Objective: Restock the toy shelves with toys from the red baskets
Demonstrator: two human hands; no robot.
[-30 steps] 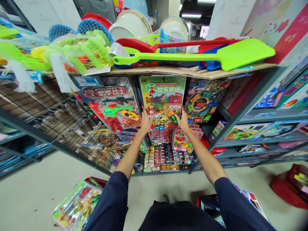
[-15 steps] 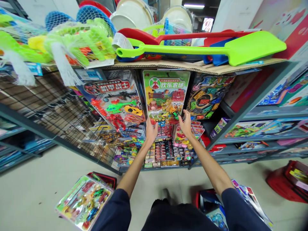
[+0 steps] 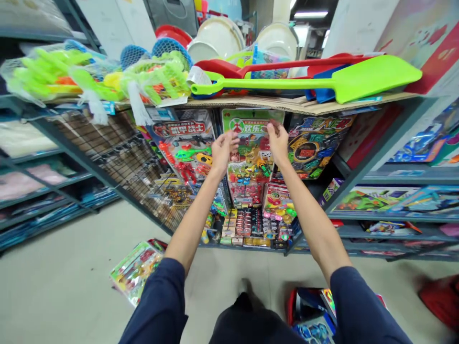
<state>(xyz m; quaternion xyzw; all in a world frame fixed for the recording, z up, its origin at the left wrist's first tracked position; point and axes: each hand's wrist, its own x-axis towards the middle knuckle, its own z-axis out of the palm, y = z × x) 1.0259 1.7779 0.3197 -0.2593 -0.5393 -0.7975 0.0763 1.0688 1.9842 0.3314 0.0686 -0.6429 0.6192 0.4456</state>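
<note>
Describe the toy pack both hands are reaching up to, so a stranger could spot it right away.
Find the long green shovel lying on the cardboard shelf top. Directly below hangs a row of toy cards; the left hand and right hand are at the middle one. That green-topped card alone has a red circle logo.

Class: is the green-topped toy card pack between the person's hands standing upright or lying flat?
Upright. The pack stands on edge under the cardboard shelf, its printed face outward, between the left hand and right hand.
</note>
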